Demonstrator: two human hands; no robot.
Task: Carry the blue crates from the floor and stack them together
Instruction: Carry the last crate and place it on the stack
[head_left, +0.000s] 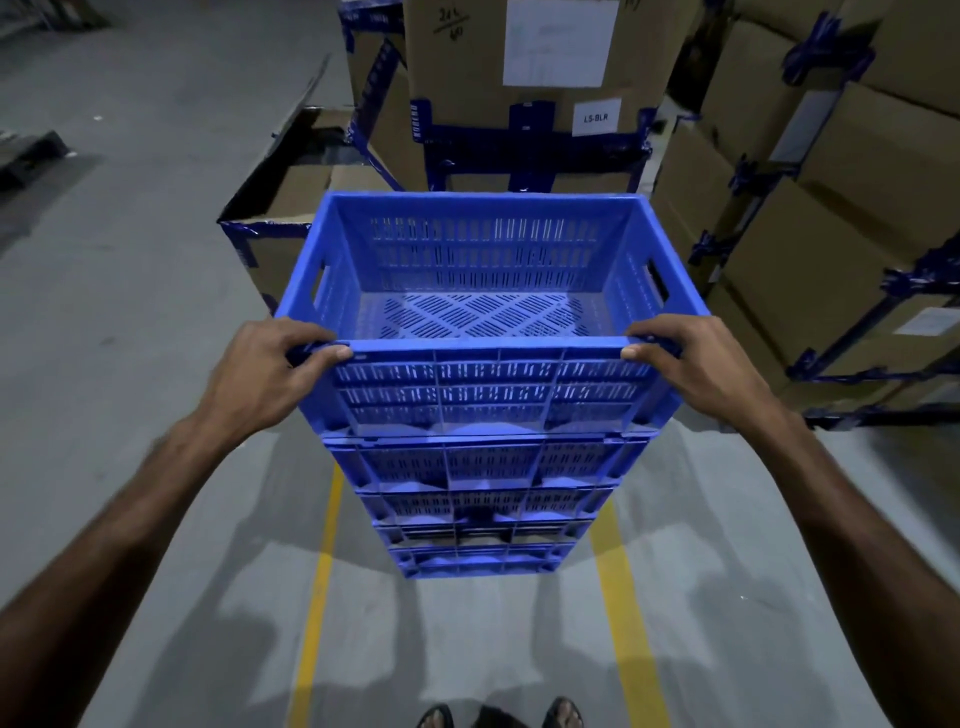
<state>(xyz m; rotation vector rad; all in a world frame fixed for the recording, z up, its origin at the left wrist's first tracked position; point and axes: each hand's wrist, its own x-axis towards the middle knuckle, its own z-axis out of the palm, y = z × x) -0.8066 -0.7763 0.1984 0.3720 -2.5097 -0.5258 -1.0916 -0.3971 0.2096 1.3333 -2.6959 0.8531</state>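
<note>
Grey floor (156, 312) with two yellow lines (621, 613) runs under stacked cardboard boxes (857, 218) bound in blue tape, standing behind and to the right. Between the lines rises a stack of blue crates (483, 499), the top crate (483, 291) sitting empty on it. The left hand (270, 374) and right hand (701, 371) each grip the top crate's near rim at a corner, thumbs pressed on the front wall.

dim overhead light | several soft shadows | edges bowed, blurred
</note>
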